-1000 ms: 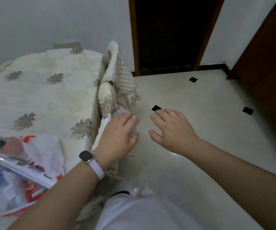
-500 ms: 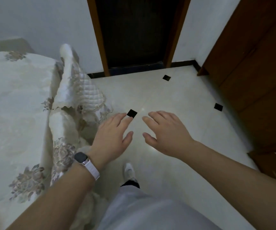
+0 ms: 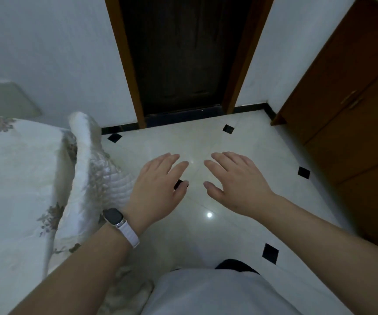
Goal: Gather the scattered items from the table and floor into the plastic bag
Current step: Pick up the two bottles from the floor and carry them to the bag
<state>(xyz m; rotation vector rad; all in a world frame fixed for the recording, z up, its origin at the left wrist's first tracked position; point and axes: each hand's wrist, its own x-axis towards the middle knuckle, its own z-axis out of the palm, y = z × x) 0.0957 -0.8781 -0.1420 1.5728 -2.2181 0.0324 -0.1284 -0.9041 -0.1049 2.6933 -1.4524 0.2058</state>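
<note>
My left hand [image 3: 158, 189], with a watch on a white strap at the wrist, hovers palm down over the pale tiled floor [image 3: 240, 201], fingers apart and empty. My right hand [image 3: 235, 183] hangs beside it, also palm down, fingers spread, holding nothing. The two hands are a short gap apart. The table with its cream floral quilted cloth [image 3: 20, 183] fills the left side; a fold of the cloth [image 3: 97, 178] hangs off its corner just left of my left hand. No plastic bag and no scattered items show in this view.
A dark doorway with a brown frame [image 3: 179, 60] stands straight ahead. A brown wooden cabinet [image 3: 353, 105] lines the right wall. Small black diamond tiles [image 3: 270, 253] dot the floor. My white-clad legs [image 3: 206, 294] fill the bottom centre.
The view has swung right, away from the table; the plastic bag and items on it have left the frame. My left hand came off the cloth's hanging fold and both hands now hover over the floor.
</note>
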